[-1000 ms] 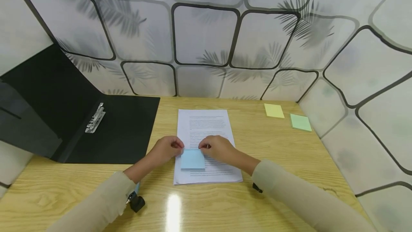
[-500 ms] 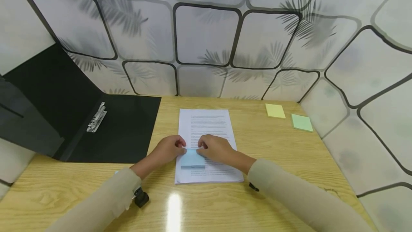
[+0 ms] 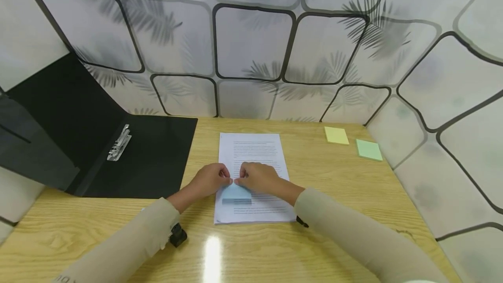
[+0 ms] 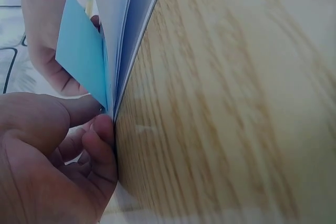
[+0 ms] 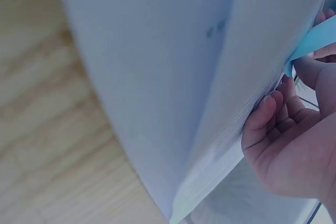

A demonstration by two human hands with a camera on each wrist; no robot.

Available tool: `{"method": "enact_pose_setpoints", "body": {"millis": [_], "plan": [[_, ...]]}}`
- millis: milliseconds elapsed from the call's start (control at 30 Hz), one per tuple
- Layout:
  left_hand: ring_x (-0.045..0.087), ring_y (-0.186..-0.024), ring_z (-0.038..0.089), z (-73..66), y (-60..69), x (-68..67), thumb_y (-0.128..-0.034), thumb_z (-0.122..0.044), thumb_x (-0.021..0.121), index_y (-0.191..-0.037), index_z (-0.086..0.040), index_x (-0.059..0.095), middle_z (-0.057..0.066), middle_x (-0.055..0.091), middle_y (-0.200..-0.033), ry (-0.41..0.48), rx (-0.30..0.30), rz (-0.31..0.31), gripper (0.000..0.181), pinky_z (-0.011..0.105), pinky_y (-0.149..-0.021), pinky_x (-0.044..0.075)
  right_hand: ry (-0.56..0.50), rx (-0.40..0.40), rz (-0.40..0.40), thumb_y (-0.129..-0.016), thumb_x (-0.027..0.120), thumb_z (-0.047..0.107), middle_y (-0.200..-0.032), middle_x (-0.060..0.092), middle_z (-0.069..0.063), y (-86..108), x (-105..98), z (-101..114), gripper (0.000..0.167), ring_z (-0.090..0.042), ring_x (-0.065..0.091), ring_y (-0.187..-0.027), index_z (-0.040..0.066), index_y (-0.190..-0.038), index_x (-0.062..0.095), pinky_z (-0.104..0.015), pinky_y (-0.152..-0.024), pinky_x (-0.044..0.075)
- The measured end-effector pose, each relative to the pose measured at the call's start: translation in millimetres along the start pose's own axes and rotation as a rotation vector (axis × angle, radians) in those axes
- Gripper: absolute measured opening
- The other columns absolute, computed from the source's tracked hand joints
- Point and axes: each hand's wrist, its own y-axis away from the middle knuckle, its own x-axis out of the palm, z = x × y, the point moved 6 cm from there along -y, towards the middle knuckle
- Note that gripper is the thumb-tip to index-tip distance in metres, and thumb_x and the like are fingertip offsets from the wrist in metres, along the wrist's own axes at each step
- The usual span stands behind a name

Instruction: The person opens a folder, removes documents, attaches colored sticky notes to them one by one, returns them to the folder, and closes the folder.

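Observation:
A light blue sticky note lies on a stack of printed sheets. My left hand and right hand meet at its upper edge, thumb tips almost touching, the other fingers curled. In the left wrist view, the blue note slants away from the sheets, with the left hand pinching at its near edge. The right wrist view shows the right hand with its thumb against the base of the blue flap; its exact grip is partly hidden.
An open black folder with a metal clip stands at the left. A yellow pad and a green pad lie at the back right. A patterned wall rises behind the table.
Both hands have slid inward along the blue note's upper edge, bringing the thumbs close together. A darker blue strip now shows along the note's lower edge.

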Motion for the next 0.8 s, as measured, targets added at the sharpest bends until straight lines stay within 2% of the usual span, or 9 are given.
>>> {"method": "enact_pose_setpoints", "body": {"millis": [233, 533, 800], "plan": [[0.053, -0.07, 0.017, 2.4, 3.4, 0.6, -0.0963, -0.009, 0.066, -0.095, -0.006, 0.067, 0.005, 0.059, -0.08, 0.041, 0.023, 0.007, 0.003, 0.027, -0.063, 0.042, -0.038, -0.004, -0.032, -0.097, 0.069, 0.034, -0.076, 0.06, 0.007, 8.4, -3.0, -11.5, 0.014, -0.01, 0.052, -0.065, 0.02, -0.093, 0.065, -0.027, -0.059, 0.04], [0.054, -0.067, 0.017, 7.7, 8.9, -0.3, -0.0979, -0.005, 0.062, -0.101, -0.003, 0.067, 0.006, 0.06, -0.08, 0.115, 0.024, 0.017, 0.006, 0.029, -0.061, 0.044, -0.047, 0.024, -0.082, -0.095, 0.07, 0.036, -0.077, 0.06, 0.008, 17.5, -7.1, -28.2, 0.015, -0.011, 0.053, -0.069, 0.023, -0.092, 0.065, -0.029, -0.063, 0.041], [0.055, -0.07, 0.017, 9.2, 10.4, -0.5, -0.0979, -0.003, 0.061, -0.105, -0.002, 0.067, 0.007, 0.06, -0.085, 0.106, 0.046, 0.005, 0.009, 0.029, -0.063, 0.045, -0.058, 0.019, -0.088, -0.095, 0.071, 0.035, -0.076, 0.06, 0.008, 17.4, -7.2, -28.6, 0.014, -0.011, 0.053, -0.068, 0.022, -0.093, 0.066, -0.029, -0.063, 0.042]]}}
